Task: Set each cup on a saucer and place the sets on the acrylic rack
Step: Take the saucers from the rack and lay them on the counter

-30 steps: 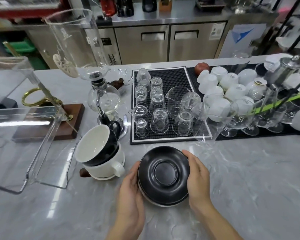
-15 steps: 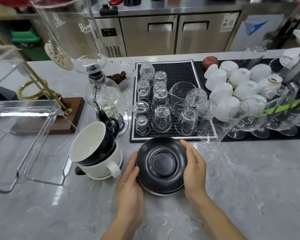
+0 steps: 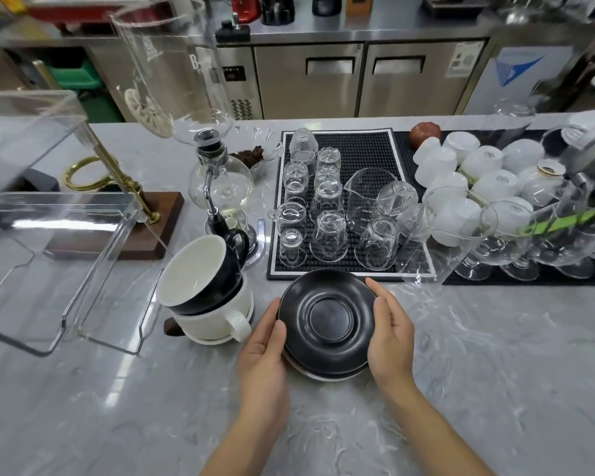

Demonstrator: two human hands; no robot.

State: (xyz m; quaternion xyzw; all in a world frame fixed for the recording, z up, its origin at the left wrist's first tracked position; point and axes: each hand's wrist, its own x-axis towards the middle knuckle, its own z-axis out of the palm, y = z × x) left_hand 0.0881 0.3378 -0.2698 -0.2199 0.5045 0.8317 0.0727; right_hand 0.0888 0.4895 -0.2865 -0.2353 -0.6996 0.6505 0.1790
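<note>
Both hands cup a stack of saucers on the grey marble desk. The left hand [image 3: 263,350] has its fingers [image 3: 278,333] curled against the left rim of the black saucer [image 3: 328,319]; the right hand [image 3: 390,333] grips the right rim. A white saucer [image 3: 318,375] peeks out beneath. Left of the left fingers, a black cup [image 3: 200,274] sits tilted in a white cup [image 3: 217,317]. The acrylic rack [image 3: 83,269] stands further left.

- Top saucer [image 3: 328,316]: matte black; a white saucer rim [image 3: 323,376] shows under it.
- Upper cup [image 3: 200,274]: black outside, white inside.
- Lower cup [image 3: 217,319]: cream white.
- Counter [image 3: 495,372]: grey marble with white veins.
- Mat [image 3: 361,156]: black, studded, white border.
- Stand base [image 3: 117,235]: dark brown wood, brass pole.
</note>
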